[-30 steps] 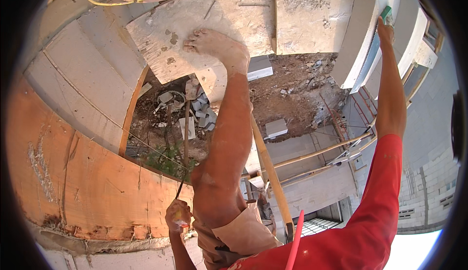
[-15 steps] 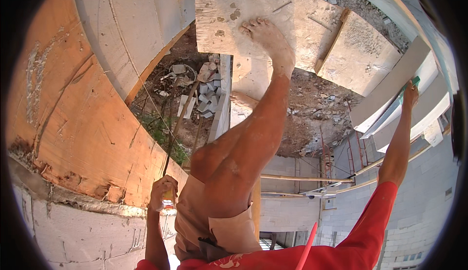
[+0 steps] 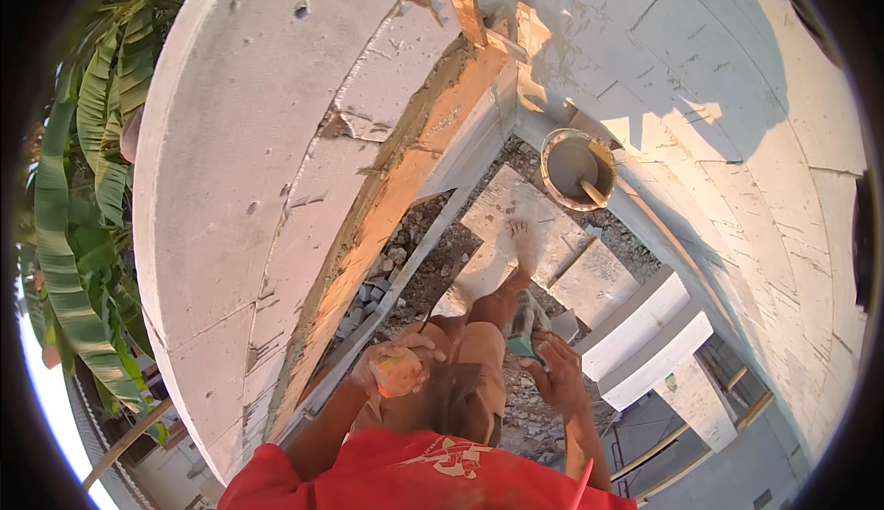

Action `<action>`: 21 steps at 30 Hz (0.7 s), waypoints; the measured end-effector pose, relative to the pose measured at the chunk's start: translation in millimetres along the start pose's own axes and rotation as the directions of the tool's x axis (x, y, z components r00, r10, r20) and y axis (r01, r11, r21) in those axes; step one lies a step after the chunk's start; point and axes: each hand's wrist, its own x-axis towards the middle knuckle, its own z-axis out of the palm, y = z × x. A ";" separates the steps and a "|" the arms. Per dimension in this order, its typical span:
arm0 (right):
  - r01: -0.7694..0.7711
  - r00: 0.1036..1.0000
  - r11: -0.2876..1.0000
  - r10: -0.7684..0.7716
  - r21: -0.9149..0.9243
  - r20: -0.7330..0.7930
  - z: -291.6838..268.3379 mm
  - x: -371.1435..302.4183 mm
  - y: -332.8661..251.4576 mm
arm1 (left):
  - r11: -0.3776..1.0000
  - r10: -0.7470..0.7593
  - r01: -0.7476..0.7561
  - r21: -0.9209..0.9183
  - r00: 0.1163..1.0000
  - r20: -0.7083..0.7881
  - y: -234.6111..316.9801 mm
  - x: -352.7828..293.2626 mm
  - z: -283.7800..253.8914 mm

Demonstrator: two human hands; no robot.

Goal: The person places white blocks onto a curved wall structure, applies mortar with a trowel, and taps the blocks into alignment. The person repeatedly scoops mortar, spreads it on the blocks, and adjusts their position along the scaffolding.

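Down near the lower middle of the head view, the left hand (image 3: pixel 398 367) was closed around a small orange and yellowish object (image 3: pixel 399 374) whose kind could not be made out; its fingers wrapped over the top of it, and it was held just above the person's tan shorts (image 3: pixel 465 390). Right of that object, the right hand (image 3: pixel 557 376) gripped a trowel (image 3: pixel 527 326) by its green handle, the grey, mortar-caked blade pointing up and away from the body, close beside the bent knee. Beyond the object, farther from the body, a bare foot (image 3: pixel 523 243) stood on a pale concrete slab (image 3: pixel 502 225) that lay over rubble and loose stones. Farther still and to the right, a round bucket (image 3: pixel 578 169) smeared with grey mortar sat at the foot of the wall, a wooden stick leaning inside it. Left of the object rose a curved wall of pale blocks (image 3: pixel 239 188), its inner face lit orange by the sun; another block wall (image 3: pixel 737 142) curved round on the right, well apart from the hands. White blocks (image 3: pixel 645 335) lay stacked right of the trowel. Far left of the object, beyond the wall, broad green leaves (image 3: pixel 83 234) hung. A red shirt (image 3: pixel 414 473) filled the bottom edge below the object.
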 end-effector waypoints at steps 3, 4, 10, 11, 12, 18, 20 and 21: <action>0.225 0.936 0.972 -0.236 0.072 0.260 6.8 43.1 -78.8 | 0.958 0.217 -0.162 -0.239 0.950 0.226 -11.2 -39.3 42.5; 0.265 0.898 0.957 -0.289 0.115 0.331 11.4 45.6 -100.7 | 0.924 0.299 -0.208 -0.321 0.917 0.266 -21.3 -58.6 50.5; 0.309 0.602 0.935 -0.336 0.177 0.725 45.7 91.1 -183.2 | 0.603 0.610 -0.361 -0.712 0.783 0.119 -73.5 -139.0 59.1; 0.358 0.530 0.912 -0.374 0.199 0.761 49.4 98.1 -194.3 | 0.587 0.685 -0.423 -0.690 0.713 0.146 -86.0 -145.3 59.7; 0.411 0.452 0.882 -0.418 0.232 0.788 54.8 101.7 -205.5 | 0.522 0.748 -0.461 -0.718 0.652 0.125 -99.1 -150.1 60.5; 0.560 -0.093 0.697 -0.484 0.448 0.870 115.4 107.7 -270.3 | 0.008 0.930 -0.674 -0.738 0.277 -0.243 -178.8 -154.5 78.4; 0.621 -0.251 0.645 -0.373 0.445 0.893 142.7 103.0 -303.3 | -0.177 0.899 -0.666 -0.724 0.190 -0.394 -196.6 -159.1 78.9; 0.657 -0.340 0.597 -0.310 0.460 0.888 158.0 101.9 -324.2 | -0.242 0.895 -0.659 -0.712 0.131 -0.425 -207.1 -163.5 78.6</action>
